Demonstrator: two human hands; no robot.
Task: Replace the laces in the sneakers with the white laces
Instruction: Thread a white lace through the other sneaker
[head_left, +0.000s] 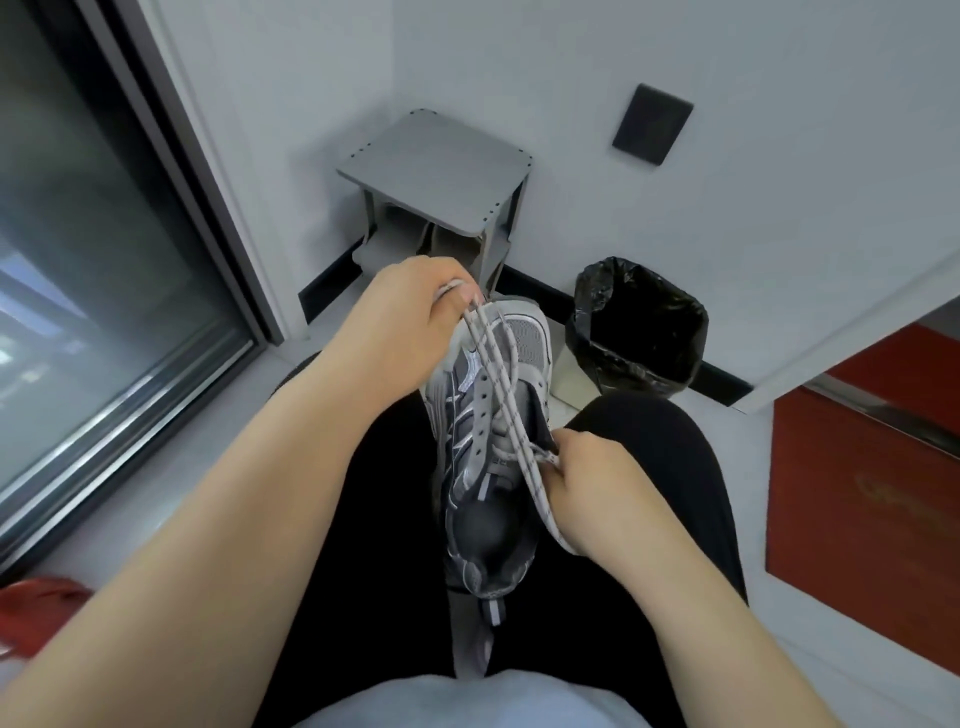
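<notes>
The sneaker (488, 441) has open grey mesh at the far toe and smooth synthetic strips, silver-grey with a slight sheen. At the near heel its padded lining is dark and smooth. Its lace (501, 379) is a woven cord, pale with dark flecks, matt and a little rough. The trousers (675, 457) beneath are black matt cloth. To the far right the bin liner (639, 322) is thin black plastic, crinkled and glossy. The stool (436, 161) by the far wall has a smooth, matt grey top. On the left the window (78, 234) is glossy, reflecting glass in a dark satin frame. The cabinet (857, 519) on the right looks matt red, with a bright metal strip.
</notes>
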